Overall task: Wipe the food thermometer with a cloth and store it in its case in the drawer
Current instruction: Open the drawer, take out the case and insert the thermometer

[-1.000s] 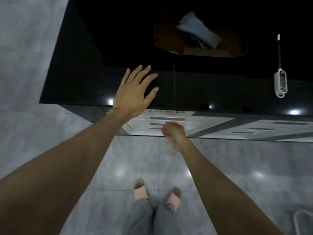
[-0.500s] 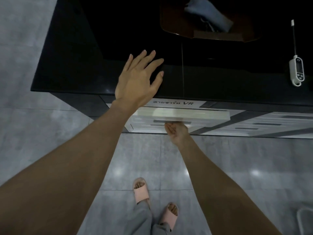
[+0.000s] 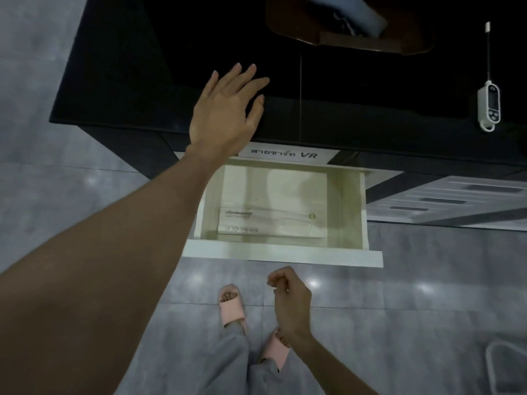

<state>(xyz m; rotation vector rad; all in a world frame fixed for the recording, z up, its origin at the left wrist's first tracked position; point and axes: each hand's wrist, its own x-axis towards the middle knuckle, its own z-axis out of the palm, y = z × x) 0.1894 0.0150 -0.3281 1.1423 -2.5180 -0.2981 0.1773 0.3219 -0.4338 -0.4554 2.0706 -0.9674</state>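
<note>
head view: drawer open, case inside (hands empty).

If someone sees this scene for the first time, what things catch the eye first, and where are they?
The open white drawer in the middle stands out, with a clear case lying inside. The left hand spreads over the black countertop above it. At far right, the white thermometer lies on that countertop.

The drawer stands pulled out below the counter's front edge, with the case lying inside near its front. The thermometer lies on the counter far right; the cloth sits behind, in a tray.
</note>
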